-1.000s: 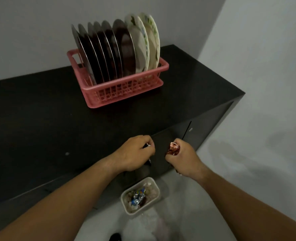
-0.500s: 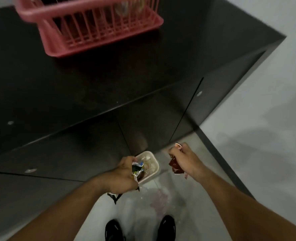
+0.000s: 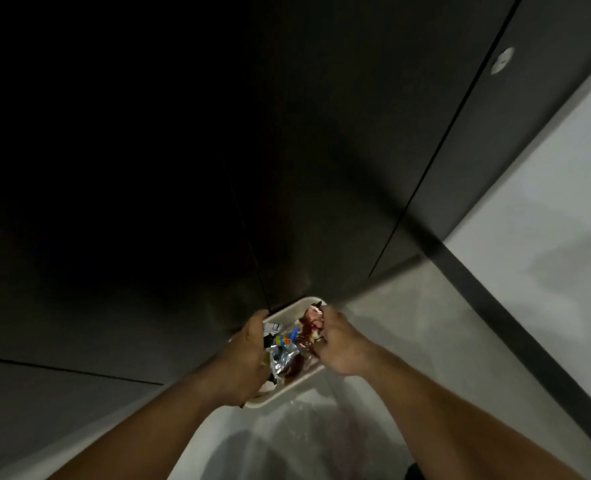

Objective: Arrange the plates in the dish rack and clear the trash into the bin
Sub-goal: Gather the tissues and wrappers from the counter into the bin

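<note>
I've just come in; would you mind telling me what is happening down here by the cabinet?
A person is reaching down with both hands to a small cream bin on the floor at the foot of a dark cabinet, putting trash into it. The left hand grips a crumpled silver wrapper inside the bin. The right hand pinches a red-brown wrapper over its far end. Neither piece looks released yet.
</note>
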A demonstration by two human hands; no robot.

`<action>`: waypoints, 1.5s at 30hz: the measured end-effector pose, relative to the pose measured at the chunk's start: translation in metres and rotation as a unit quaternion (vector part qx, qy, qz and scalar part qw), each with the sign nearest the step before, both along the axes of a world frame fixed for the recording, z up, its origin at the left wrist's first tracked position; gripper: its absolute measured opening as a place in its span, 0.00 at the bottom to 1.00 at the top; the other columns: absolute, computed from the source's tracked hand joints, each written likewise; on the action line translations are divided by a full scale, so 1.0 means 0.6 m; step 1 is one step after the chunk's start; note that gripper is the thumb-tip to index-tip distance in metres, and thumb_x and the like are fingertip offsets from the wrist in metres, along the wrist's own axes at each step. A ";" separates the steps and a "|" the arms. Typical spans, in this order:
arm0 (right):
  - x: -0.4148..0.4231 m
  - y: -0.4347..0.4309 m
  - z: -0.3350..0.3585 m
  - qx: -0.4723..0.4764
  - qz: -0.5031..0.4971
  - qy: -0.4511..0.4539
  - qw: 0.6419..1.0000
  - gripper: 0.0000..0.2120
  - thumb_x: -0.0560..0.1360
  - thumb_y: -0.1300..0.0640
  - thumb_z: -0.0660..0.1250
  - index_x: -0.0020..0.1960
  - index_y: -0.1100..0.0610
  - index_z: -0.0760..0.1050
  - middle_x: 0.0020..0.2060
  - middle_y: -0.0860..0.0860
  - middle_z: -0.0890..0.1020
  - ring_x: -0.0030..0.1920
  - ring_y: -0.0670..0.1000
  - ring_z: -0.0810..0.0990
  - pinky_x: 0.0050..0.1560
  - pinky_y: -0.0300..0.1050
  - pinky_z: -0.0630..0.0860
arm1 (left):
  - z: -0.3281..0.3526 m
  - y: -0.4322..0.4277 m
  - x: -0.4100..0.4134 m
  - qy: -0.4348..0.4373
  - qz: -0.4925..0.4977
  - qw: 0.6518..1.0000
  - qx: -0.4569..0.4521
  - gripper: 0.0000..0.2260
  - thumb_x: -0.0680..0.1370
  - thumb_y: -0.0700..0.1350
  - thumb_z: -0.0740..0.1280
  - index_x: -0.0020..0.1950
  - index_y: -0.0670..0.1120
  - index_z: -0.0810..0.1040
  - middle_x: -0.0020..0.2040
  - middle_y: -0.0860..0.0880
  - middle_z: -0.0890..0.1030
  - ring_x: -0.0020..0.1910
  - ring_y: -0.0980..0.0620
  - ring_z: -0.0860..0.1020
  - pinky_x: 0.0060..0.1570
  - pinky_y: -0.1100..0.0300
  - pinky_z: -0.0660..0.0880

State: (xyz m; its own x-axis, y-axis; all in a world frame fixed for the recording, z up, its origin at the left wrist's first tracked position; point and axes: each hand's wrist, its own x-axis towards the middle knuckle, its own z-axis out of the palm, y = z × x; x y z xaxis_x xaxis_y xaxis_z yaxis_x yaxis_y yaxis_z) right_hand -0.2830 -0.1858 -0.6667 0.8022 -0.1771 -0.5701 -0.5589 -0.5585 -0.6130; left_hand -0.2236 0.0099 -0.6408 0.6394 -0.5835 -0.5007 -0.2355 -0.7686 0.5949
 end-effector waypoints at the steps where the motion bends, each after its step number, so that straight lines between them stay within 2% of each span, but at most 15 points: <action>1: 0.009 0.005 -0.031 -0.013 0.030 -0.009 0.999 0.28 0.77 0.60 0.68 0.72 0.55 0.61 0.65 0.55 0.71 0.63 0.55 0.74 0.64 0.48 0.73 | -0.028 0.003 0.002 -0.018 0.010 1.000 -0.009 0.37 0.74 0.43 0.70 0.75 0.55 0.51 0.66 0.52 0.71 0.57 0.55 0.75 0.54 0.62 0.75; 6: 0.046 0.039 -0.165 -0.135 0.167 -0.017 0.976 0.32 0.75 0.53 0.71 0.73 0.49 0.59 0.64 0.58 0.77 0.62 0.59 0.77 0.61 0.53 0.75 | -0.141 0.012 0.000 -0.124 0.041 0.991 -0.024 0.27 0.69 0.51 0.74 0.65 0.58 0.66 0.56 0.58 0.75 0.51 0.58 0.76 0.52 0.59 0.77; 9: 0.054 0.058 -0.216 -0.224 0.196 -0.031 0.954 0.22 0.77 0.56 0.65 0.69 0.56 0.63 0.61 0.61 0.78 0.59 0.62 0.78 0.52 0.53 0.74 | -0.190 0.014 -0.006 -0.175 0.039 0.983 -0.027 0.29 0.68 0.56 0.74 0.67 0.55 0.70 0.57 0.60 0.69 0.53 0.59 0.73 0.55 0.62 0.74; 11: 0.060 0.064 -0.234 -0.234 0.178 -0.035 0.955 0.16 0.78 0.57 0.63 0.64 0.55 0.67 0.56 0.59 0.80 0.55 0.60 0.80 0.50 0.52 0.74 | -0.209 0.013 -0.010 -0.198 0.044 0.979 -0.027 0.29 0.69 0.59 0.72 0.68 0.55 0.70 0.58 0.59 0.69 0.54 0.59 0.72 0.55 0.64 0.72; 14: 0.072 0.072 -0.248 -0.261 0.211 -0.023 0.942 0.18 0.75 0.54 0.68 0.63 0.53 0.70 0.59 0.57 0.79 0.59 0.60 0.78 0.59 0.54 0.75 | -0.226 0.004 -0.019 -0.245 0.031 0.969 -0.027 0.27 0.70 0.61 0.70 0.67 0.54 0.73 0.58 0.57 0.73 0.57 0.56 0.72 0.55 0.67 0.65; 18: 0.080 0.068 -0.255 -0.213 0.177 -0.024 0.961 0.16 0.80 0.54 0.60 0.67 0.56 0.72 0.63 0.59 0.77 0.61 0.60 0.77 0.59 0.53 0.75 | -0.244 -0.013 -0.016 -0.319 -0.001 0.945 0.067 0.19 0.75 0.59 0.63 0.65 0.57 0.75 0.60 0.58 0.77 0.61 0.55 0.70 0.62 0.58 0.64; 20: 0.079 0.055 -0.251 -0.144 0.141 -0.012 0.979 0.20 0.75 0.53 0.70 0.65 0.56 0.71 0.58 0.57 0.80 0.57 0.58 0.80 0.53 0.49 0.78 | -0.255 -0.024 -0.010 -0.304 0.000 0.949 0.088 0.16 0.78 0.56 0.61 0.65 0.57 0.75 0.61 0.58 0.77 0.61 0.56 0.72 0.63 0.61 0.64; 22: 0.084 0.039 -0.239 -0.059 0.114 0.029 0.991 0.31 0.68 0.53 0.77 0.67 0.53 0.69 0.58 0.55 0.80 0.56 0.55 0.81 0.55 0.49 0.80 | -0.263 -0.039 -0.006 -0.271 0.026 0.960 0.068 0.14 0.80 0.52 0.61 0.64 0.55 0.76 0.62 0.56 0.77 0.57 0.57 0.76 0.59 0.64 0.68; 25: 0.090 0.014 -0.214 0.028 0.095 0.053 0.994 0.41 0.61 0.54 0.81 0.69 0.49 0.66 0.58 0.50 0.81 0.53 0.51 0.82 0.55 0.50 0.81 | -0.269 -0.058 0.004 -0.230 0.085 0.969 0.030 0.11 0.80 0.49 0.62 0.61 0.51 0.77 0.60 0.51 0.74 0.47 0.56 0.77 0.47 0.64 0.72; 27: 0.088 -0.003 -0.202 0.043 0.092 0.035 0.994 0.39 0.61 0.55 0.81 0.67 0.48 0.67 0.53 0.46 0.82 0.50 0.47 0.83 0.53 0.48 0.82 | -0.274 -0.067 0.012 -0.222 0.081 0.971 0.034 0.11 0.80 0.49 0.62 0.59 0.51 0.79 0.59 0.51 0.73 0.48 0.56 0.77 0.50 0.62 0.73; 29: 0.083 -0.014 -0.194 0.019 0.090 0.018 0.996 0.38 0.62 0.57 0.82 0.66 0.48 0.67 0.53 0.44 0.79 0.51 0.46 0.81 0.53 0.45 0.81 | -0.280 -0.075 0.020 -0.235 0.066 0.966 0.081 0.11 0.80 0.47 0.61 0.58 0.52 0.80 0.57 0.51 0.77 0.52 0.52 0.79 0.53 0.58 0.76; 32: 0.079 -0.017 -0.192 -0.077 0.092 0.006 0.993 0.30 0.69 0.57 0.77 0.65 0.47 0.67 0.58 0.49 0.76 0.54 0.50 0.78 0.54 0.46 0.80 | -0.291 -0.078 0.029 -0.229 0.048 0.956 0.176 0.12 0.80 0.42 0.58 0.55 0.50 0.81 0.50 0.49 0.83 0.48 0.50 0.83 0.48 0.55 0.80; 36: 0.079 0.000 -0.196 -0.168 0.150 -0.012 0.974 0.24 0.76 0.53 0.70 0.69 0.53 0.67 0.62 0.56 0.76 0.59 0.56 0.78 0.58 0.48 0.77 | -0.316 -0.056 0.039 -0.192 0.024 0.954 0.229 0.13 0.79 0.39 0.60 0.57 0.48 0.81 0.54 0.48 0.83 0.53 0.51 0.82 0.52 0.58 0.78; 40: 0.083 0.009 -0.188 -0.189 0.172 0.006 0.967 0.17 0.78 0.55 0.67 0.66 0.56 0.75 0.59 0.55 0.81 0.57 0.55 0.81 0.58 0.47 0.78 | -0.316 -0.035 0.045 -0.143 0.014 0.970 0.197 0.13 0.79 0.39 0.59 0.59 0.46 0.80 0.55 0.48 0.83 0.53 0.52 0.81 0.50 0.61 0.77; 45: 0.096 0.014 -0.139 -0.212 0.173 -0.034 0.961 0.12 0.77 0.56 0.68 0.60 0.57 0.80 0.55 0.54 0.83 0.55 0.54 0.81 0.56 0.44 0.77 | -0.261 -0.021 0.055 -0.141 0.021 0.983 0.119 0.12 0.82 0.49 0.55 0.53 0.49 0.77 0.51 0.47 0.83 0.49 0.49 0.81 0.47 0.57 0.75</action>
State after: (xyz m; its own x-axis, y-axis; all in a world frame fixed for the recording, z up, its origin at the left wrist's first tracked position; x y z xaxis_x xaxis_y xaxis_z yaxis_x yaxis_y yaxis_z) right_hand -0.2253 -0.1775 -0.7502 0.8882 -0.0974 -0.4491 -0.2610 -0.9113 -0.3185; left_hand -0.1909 -0.0024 -0.7974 0.7932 -0.4415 -0.4195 -0.3302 -0.8905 0.3129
